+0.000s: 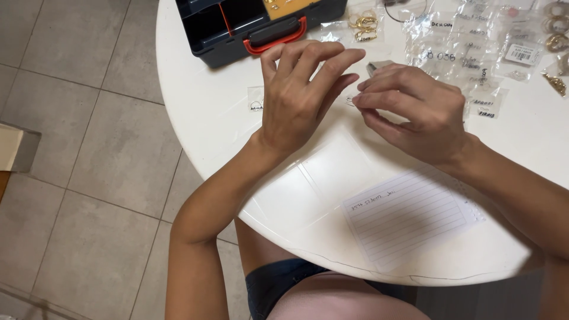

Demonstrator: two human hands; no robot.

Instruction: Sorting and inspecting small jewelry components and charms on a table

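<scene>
Lined paper (409, 216) lies nearest on the white table (207, 112), barely written on, while beyond it the left hand (299, 98) and right hand (415, 109) pinch something tiny between their fingertips, many small bags (474, 53) lying unsorted past the toolbox (255, 24).

I see a round white table (213, 118). Dark blue-black organiser case (237, 35) at the table's far edge, with a red-orange handle (276, 40). Clear bags (474, 53) right of the case hold gold rings (365, 25), with black marker scribbles and a white barcode label (523, 54). White lined sheet (412, 216) on the table's near side, grey rules. Grey floor tiles (89, 160) left of the table, darker grout grid. Dark blue shorts (275, 284) below the table's near edge.
</scene>
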